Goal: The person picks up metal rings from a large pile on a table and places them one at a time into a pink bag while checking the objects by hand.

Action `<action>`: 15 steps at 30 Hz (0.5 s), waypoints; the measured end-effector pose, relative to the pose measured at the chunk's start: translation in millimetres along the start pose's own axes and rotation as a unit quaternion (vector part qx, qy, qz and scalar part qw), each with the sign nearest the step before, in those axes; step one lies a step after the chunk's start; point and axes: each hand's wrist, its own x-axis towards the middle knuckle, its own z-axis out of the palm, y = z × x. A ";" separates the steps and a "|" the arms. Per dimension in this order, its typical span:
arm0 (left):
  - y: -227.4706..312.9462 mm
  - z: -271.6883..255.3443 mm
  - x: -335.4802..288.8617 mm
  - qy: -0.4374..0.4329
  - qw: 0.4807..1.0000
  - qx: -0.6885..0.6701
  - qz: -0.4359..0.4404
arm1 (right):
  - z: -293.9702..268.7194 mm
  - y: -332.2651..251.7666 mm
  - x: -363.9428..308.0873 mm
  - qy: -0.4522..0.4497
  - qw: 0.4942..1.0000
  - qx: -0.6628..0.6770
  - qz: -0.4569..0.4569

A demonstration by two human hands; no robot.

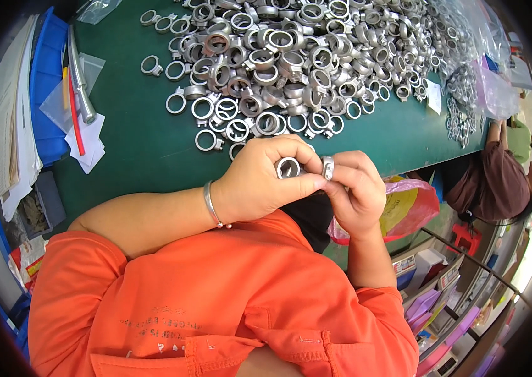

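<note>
Nearer us than the ring heap (304,75): we are holding one ring (280,168) in the curled left hand (265,174), and pinching a second ring (327,168) in the right hand's (359,188) near-closed fingertips. Risk, we are judging: shallow grip, dropped ring.

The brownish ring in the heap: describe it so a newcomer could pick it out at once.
On the green table, find the big heap of metal rings. Look in its left part, toward the picture's top edge. The brownish ring there stands out by its rusty tint, while its neighbours are silvery grey.
</note>
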 end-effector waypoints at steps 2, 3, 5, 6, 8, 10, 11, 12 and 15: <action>-3.7 -0.3 0.2 0.003 0.996 0.043 0.072 | 4.1 0.6 -6.5 0.021 0.973 0.203 0.110; -3.0 -0.4 0.4 0.003 0.996 0.050 0.079 | 4.1 -8.9 -4.8 0.038 0.922 0.322 0.211; -3.6 -0.8 1.1 0.001 0.992 0.079 0.099 | 0.4 -4.1 -1.7 0.021 0.881 0.395 0.259; -4.0 -0.8 1.5 -0.002 0.989 0.100 0.112 | 0.2 -4.8 0.9 0.021 0.868 0.415 0.272; -3.8 1.1 0.2 0.005 0.988 0.111 0.108 | 0.4 -1.2 -2.8 0.009 0.887 0.386 0.253; -1.3 5.1 -2.5 0.027 0.992 0.092 0.076 | 2.3 1.3 -3.0 0.022 0.893 0.392 0.219; 2.7 4.1 -2.5 0.019 0.998 0.055 0.004 | 5.3 1.3 -1.6 0.041 0.889 0.412 0.196; 9.6 2.6 -1.9 0.011 0.998 0.016 -0.068 | 6.7 1.7 -1.1 0.060 0.884 0.431 0.172; 14.2 1.0 0.3 -0.006 0.979 -0.084 -0.186 | 5.8 2.0 -3.3 0.086 0.869 0.451 0.184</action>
